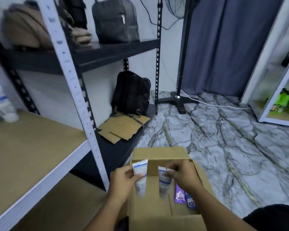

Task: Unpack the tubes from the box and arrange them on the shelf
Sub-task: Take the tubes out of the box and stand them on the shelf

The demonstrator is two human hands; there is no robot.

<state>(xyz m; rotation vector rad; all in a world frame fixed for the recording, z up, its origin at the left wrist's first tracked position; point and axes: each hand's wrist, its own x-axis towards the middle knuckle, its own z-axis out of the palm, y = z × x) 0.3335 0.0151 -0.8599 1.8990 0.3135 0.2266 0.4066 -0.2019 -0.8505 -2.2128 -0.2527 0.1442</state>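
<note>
An open cardboard box (158, 154) sits on the floor below me. My left hand (122, 182) grips a white tube with a blue band (140, 177), cap end down, over the box's left side. My right hand (183, 175) pinches a second white tube (163, 184) by its crimped end above the box's middle. A purple tube (179, 195) and a dark blue one (190, 201) lie on the box's bottom to the right. The wooden shelf board (32, 147) is at the left, where several white tubes (2, 104) stand, blurred.
A white shelf upright (80, 104) stands between the board and the box. Beyond it a dark rack holds a black backpack (132, 94), flattened cardboard (122, 127) and bags above. A fan stand (178, 100), blue curtain and white shelf unit (277, 97) border the marble floor.
</note>
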